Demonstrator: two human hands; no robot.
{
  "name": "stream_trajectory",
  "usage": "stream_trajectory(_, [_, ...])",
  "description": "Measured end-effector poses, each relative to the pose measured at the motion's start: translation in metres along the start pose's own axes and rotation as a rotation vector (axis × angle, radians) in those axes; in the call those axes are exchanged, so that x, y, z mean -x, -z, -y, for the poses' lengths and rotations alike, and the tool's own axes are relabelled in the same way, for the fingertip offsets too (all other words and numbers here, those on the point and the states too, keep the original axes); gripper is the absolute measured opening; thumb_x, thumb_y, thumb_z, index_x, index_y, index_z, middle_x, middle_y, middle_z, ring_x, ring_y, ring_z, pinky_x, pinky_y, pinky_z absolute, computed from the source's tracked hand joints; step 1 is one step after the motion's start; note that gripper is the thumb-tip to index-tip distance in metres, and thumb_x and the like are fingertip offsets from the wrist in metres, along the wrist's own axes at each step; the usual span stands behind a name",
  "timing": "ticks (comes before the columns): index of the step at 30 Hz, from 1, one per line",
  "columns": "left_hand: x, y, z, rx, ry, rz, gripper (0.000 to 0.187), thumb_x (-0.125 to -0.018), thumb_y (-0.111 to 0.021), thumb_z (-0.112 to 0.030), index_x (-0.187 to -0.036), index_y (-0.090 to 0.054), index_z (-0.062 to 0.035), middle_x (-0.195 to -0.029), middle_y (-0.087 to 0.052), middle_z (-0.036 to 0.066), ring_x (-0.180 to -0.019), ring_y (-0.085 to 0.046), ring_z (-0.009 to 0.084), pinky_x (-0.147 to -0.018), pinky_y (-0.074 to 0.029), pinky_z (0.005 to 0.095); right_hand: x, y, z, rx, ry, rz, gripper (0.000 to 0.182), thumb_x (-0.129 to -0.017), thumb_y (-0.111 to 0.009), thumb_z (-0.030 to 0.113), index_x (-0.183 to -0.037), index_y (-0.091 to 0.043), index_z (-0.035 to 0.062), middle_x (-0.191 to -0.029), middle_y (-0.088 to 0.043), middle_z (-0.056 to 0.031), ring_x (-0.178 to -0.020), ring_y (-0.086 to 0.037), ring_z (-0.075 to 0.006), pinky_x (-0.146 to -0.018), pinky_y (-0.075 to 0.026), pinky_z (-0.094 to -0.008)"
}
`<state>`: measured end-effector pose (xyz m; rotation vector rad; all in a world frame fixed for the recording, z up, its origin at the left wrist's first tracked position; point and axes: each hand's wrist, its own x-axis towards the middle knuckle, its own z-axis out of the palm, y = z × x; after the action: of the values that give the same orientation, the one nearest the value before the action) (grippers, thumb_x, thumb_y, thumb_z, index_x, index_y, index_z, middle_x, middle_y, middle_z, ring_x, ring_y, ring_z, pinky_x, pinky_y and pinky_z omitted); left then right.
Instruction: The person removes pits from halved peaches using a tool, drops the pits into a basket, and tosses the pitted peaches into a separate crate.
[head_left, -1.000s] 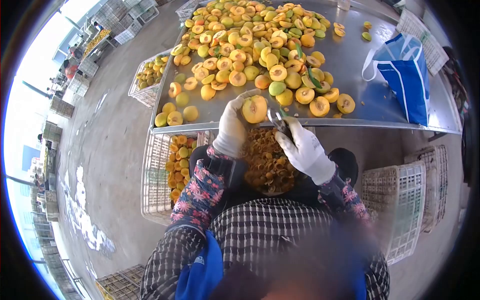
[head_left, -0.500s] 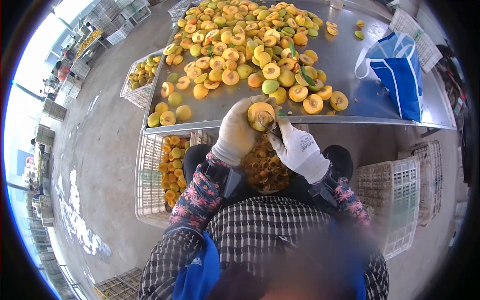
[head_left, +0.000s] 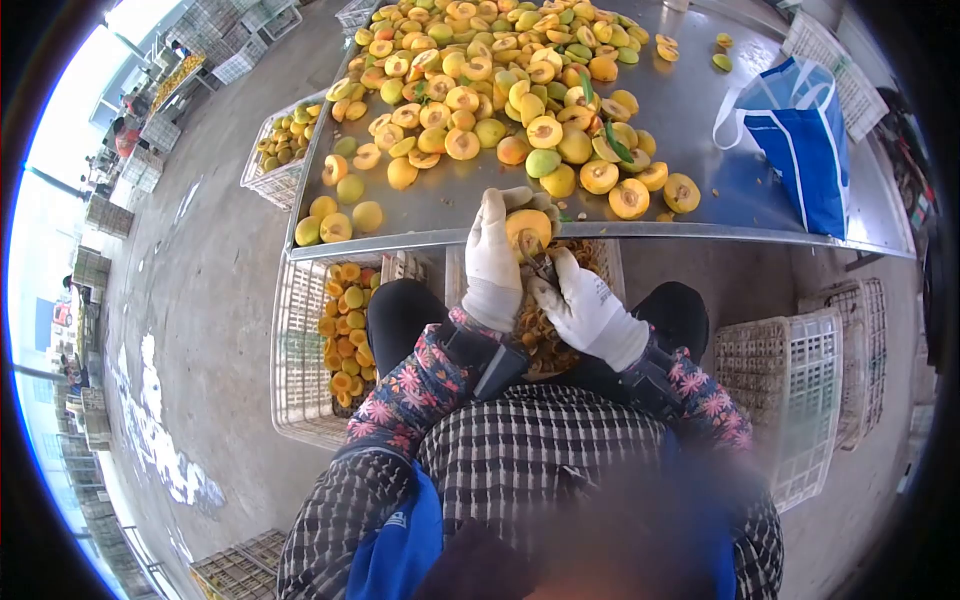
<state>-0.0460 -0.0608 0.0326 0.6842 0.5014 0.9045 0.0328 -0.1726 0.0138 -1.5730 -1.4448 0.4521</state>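
Note:
Wrapped in a white glove, my left hand holds a halved yellow fruit, cut face up, just off the table's front edge. My right hand, also gloved, grips a small dark metal tool whose tip is at the lower side of the fruit half. The tool's exact shape is hard to make out. Below both hands stands a crate with brownish fruit scraps in it. Many halved fruits are heaped on the metal table in front of me.
A crate of fruit halves stands left of my knees, another beside the table. A blue and white bag rests on the table's right side. Stacked crates are at my right. People work far left.
My left hand has turned more upright and shifted slightly right with the fruit half. My right hand and the tool have moved a little lower.

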Motion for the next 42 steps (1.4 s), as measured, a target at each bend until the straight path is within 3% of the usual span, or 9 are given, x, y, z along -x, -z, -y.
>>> stream_trajectory(4, [-0.015, 0.019, -0.021, 0.086, 0.470, 0.242, 0.043, -0.099, -0.051, -0.035, -0.115, -0.060, 0.0044, -0.108, -0.064, 0.020, -0.100, -0.063, 0.0298, -0.093, -0.050, 0.0425, -0.006, 0.021, -0.008, 0.286, 0.114, 0.150, 0.037, -0.095, -0.056, 0.030, -0.116, -0.046, 0.0005, -0.078, -0.064, -0.0234, -0.071, -0.063, -0.0414, -0.061, -0.049, -0.0488])
stream_trajectory(8, [-0.022, 0.033, -0.011, -0.082, 0.353, 0.285, 0.050, -0.099, -0.050, -0.043, -0.100, -0.064, 0.0054, -0.099, -0.066, 0.019, -0.093, -0.065, 0.0299, -0.085, -0.052, 0.0393, -0.009, 0.009, -0.018, 0.302, 0.087, 0.139, 0.038, -0.097, -0.053, 0.034, -0.115, -0.047, 0.0006, -0.076, -0.064, -0.0221, -0.070, -0.063, -0.0410, -0.061, -0.049, -0.0485])
stream_trajectory(11, [-0.015, 0.029, -0.004, -0.127, 0.210, 0.145, 0.049, -0.099, -0.051, -0.045, -0.094, -0.061, 0.0025, -0.096, -0.065, 0.018, -0.090, -0.065, 0.0306, -0.082, -0.054, 0.0412, -0.001, -0.005, -0.011, -0.084, -0.087, 0.147, 0.038, -0.099, -0.050, 0.034, -0.117, -0.048, 0.0002, -0.079, -0.062, -0.0245, -0.073, -0.063, -0.0411, -0.063, -0.048, -0.0466])
stream_trajectory(17, [-0.006, 0.006, -0.001, -0.024, 0.097, -0.020, 0.046, -0.096, -0.057, -0.045, -0.087, -0.059, 0.0001, -0.086, -0.064, 0.015, -0.076, -0.066, 0.0286, -0.072, -0.055, 0.0382, -0.002, -0.005, -0.002, -0.900, -0.525, 0.259, 0.037, -0.100, -0.052, 0.039, -0.114, -0.052, 0.0057, -0.080, -0.058, 0.0017, -0.063, -0.055, -0.0163, -0.058, -0.047, -0.0324])
stream_trajectory(23, [-0.016, 0.010, 0.002, 0.059, 0.308, 0.015, 0.039, -0.097, -0.056, -0.043, -0.090, -0.057, -0.0045, -0.090, -0.063, 0.012, -0.086, -0.065, 0.0309, -0.079, -0.056, 0.0455, 0.002, -0.003, -0.008, -1.213, -0.724, 0.289, 0.030, -0.100, -0.051, 0.042, -0.104, -0.054, 0.0124, -0.072, -0.052, 0.0024, -0.053, -0.045, -0.0074, -0.046, -0.037, -0.0204])
stream_trajectory(25, [-0.023, 0.017, 0.003, -0.001, 0.389, 0.029, 0.039, -0.096, -0.057, -0.043, -0.090, -0.057, -0.0048, -0.090, -0.063, 0.012, -0.084, -0.065, 0.0309, -0.078, -0.056, 0.0449, 0.000, -0.026, -0.034, -0.722, -0.318, 0.104, 0.028, -0.100, -0.052, 0.041, -0.102, -0.054, 0.0128, -0.072, -0.051, 0.0033, -0.054, -0.045, -0.0061, -0.047, -0.037, -0.0197])
stream_trajectory(27, [-0.025, 0.021, 0.004, -0.059, 0.446, 0.021, 0.038, -0.096, -0.057, -0.042, -0.089, -0.057, -0.0049, -0.090, -0.063, 0.012, -0.082, -0.065, 0.0311, -0.076, -0.056, 0.0443, 0.004, -0.031, -0.041, -0.532, -0.217, 0.084, 0.027, -0.101, -0.052, 0.039, -0.104, -0.055, 0.0122, -0.075, -0.053, 0.0031, -0.059, -0.048, -0.0059, -0.051, -0.039, -0.0196])
stream_trajectory(34, [-0.021, 0.018, 0.018, -0.046, 0.226, -0.033, 0.040, -0.096, -0.057, -0.044, -0.088, -0.056, -0.0047, -0.089, -0.064, 0.014, -0.080, -0.065, 0.0318, -0.072, -0.057, 0.0442, 0.009, -0.010, -0.019, -1.188, -0.876, 0.272, 0.037, -0.103, -0.049, 0.034, -0.123, -0.053, 0.0041, -0.105, -0.060, -0.0038, -0.094, -0.054, -0.0086, -0.086, -0.043, -0.0227])
stream_trajectory(42, [-0.021, 0.016, 0.021, -0.009, 0.393, -0.134, 0.039, -0.096, -0.057, -0.046, -0.093, -0.054, -0.0071, -0.096, -0.062, 0.013, -0.084, -0.066, 0.0324, -0.075, -0.057, 0.0453, 0.019, -0.034, -0.037, -0.633, -0.432, 0.116, 0.050, -0.100, -0.050, 0.042, -0.127, -0.049, -0.0008, -0.109, -0.063, -0.0123, -0.100, -0.060, -0.0198, -0.087, -0.046, -0.0304])
